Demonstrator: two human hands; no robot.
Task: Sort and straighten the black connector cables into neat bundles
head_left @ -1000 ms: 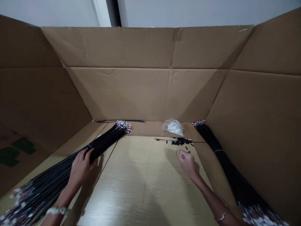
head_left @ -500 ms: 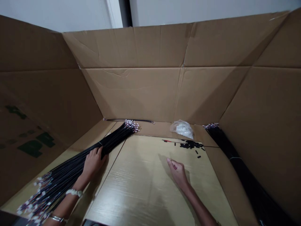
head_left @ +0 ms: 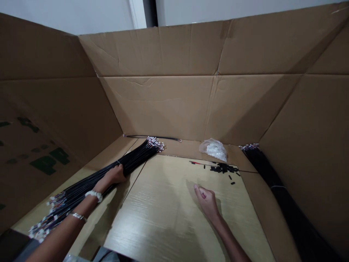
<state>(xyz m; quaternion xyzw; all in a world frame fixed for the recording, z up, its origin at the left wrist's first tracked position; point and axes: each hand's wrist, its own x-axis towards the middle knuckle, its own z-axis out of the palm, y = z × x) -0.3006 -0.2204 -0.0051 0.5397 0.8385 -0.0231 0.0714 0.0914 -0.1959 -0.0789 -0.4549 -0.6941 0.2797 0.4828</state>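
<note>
My left hand [head_left: 117,174] is closed at the right side of a thick bundle of black cables [head_left: 136,154], its fingers curled on the cables. White connectors [head_left: 155,143] cluster at the bundle's far end, and more with coloured wires [head_left: 45,225] fan out at its near end. A thin tie crosses the bundle just beyond the hand. Over the bare board, my right hand [head_left: 207,200] is closed with thumb and fingertips together; whatever it may hold is hidden. Past it lie small black sleeve-like pieces [head_left: 222,167] and a thin red-and-black tool [head_left: 197,162].
Cardboard walls [head_left: 169,109] enclose the work surface [head_left: 152,203] at the back and both sides. A clear bag of small white parts [head_left: 215,150] lies near the back wall. Another tied black cable bundle [head_left: 272,182] runs along the right. Thin loose cables [head_left: 152,137] lie at the back left.
My left hand has shifted to the bundle's right side, and its fingers are curled in more. My right hand has stayed nearly still. The view has turned slightly.
</note>
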